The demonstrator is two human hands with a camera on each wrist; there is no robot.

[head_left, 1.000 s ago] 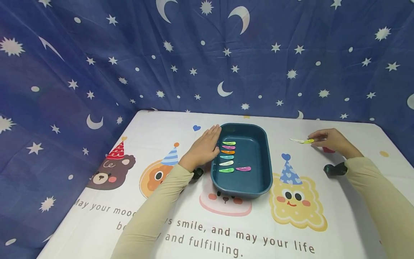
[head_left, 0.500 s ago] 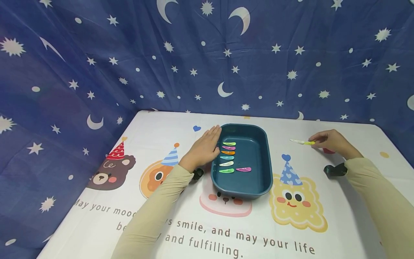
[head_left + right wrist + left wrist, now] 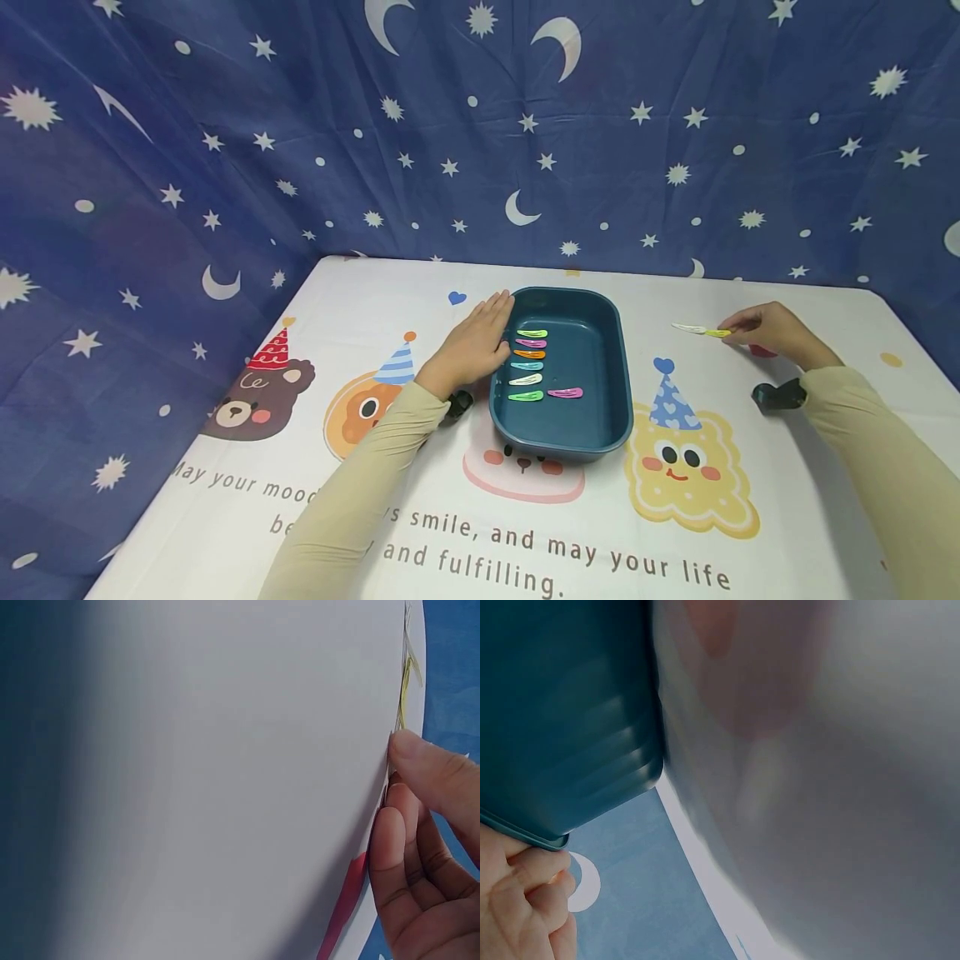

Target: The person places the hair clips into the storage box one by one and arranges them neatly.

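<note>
A dark blue-green rectangular basin (image 3: 588,292) stands mid-table. My left hand (image 3: 467,348) rests along its left rim, fingers extended and thumb at the edge; the left wrist view shows the fingers (image 3: 544,866) right at the rim. Inside lie several snap hair clips in a column at the left, among them an orange clip (image 3: 529,354) and a blue clip (image 3: 527,366). A pink clip (image 3: 565,392) lies beside the lowest, green clip (image 3: 525,396). To the basin's right, my right hand (image 3: 765,329) pinches a yellow hair clip (image 3: 717,332); a white hair clip (image 3: 687,328) extends end to end from it.
A white cloth with printed cartoons (image 3: 690,467) and lettering covers the table. Behind it hangs a blue curtain (image 3: 480,167) with stars and moons. A black wrist device (image 3: 777,395) sits below the right hand, and a printed red shape (image 3: 762,351) shows beside that hand.
The right hand has shifted slightly right along the yellow clip, fingers now nearer its right end. The left hand, the basin and the clips in it stay where they were.
</note>
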